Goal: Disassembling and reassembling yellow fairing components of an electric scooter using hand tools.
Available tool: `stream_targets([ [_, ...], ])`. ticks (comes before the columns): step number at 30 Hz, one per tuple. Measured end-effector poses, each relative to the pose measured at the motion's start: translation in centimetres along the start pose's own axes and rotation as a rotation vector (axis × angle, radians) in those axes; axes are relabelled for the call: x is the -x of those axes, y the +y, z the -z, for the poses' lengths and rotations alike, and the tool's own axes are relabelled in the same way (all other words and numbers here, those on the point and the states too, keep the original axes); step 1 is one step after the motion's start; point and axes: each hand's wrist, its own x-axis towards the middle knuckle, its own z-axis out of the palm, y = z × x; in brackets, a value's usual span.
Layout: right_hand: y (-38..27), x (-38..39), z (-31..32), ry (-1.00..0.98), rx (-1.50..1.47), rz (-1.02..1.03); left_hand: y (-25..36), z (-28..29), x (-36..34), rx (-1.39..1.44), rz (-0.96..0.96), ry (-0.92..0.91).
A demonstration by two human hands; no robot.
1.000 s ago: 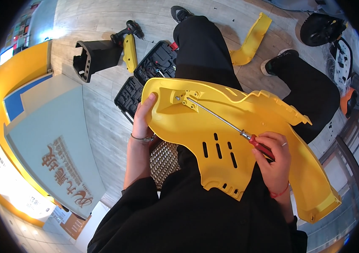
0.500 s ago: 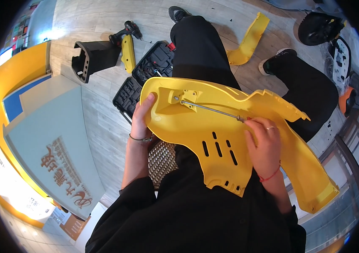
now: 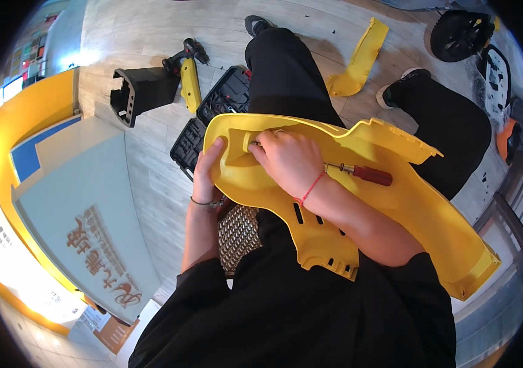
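Note:
A large curved yellow plastic shell lies across my lap, hollow side up, with slots cut in its lower part. My left hand grips its left end, thumb over the rim. Inside that end, my right hand bends down with thumb and fingers pinched at the moulded mount; a small metal bit shows by the fingertips, too small to name. A screwdriver with a red handle rests in the shell, handle to the right. Its shaft runs under my right hand, which hides the tip.
Ahead on the floor lie an open black tool case, a black box-shaped part, a cordless drill and a narrow yellow piece. A bent yellow panel lies between my feet. A black wheel is far right.
My right hand has let go of the screwdriver and moved left to the mount. The screwdriver now lies in the shell. My left hand keeps its hold.

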Motion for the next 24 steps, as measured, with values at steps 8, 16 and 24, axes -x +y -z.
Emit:
stream_targets([
  [8,0.1,0.1,-0.9,0.011,0.036,0.011,-0.2,-0.5,0.5,0.019,-0.009,0.064],
  [16,0.1,0.6,-1.2,0.104,0.190,0.135,-0.1,-0.6,0.6,0.016,0.020,0.045],
  [24,1.6,3.2,2.9,-0.037,-0.615,-0.197,-0.3,-1.1,0.7,0.113,0.017,0.003],
])
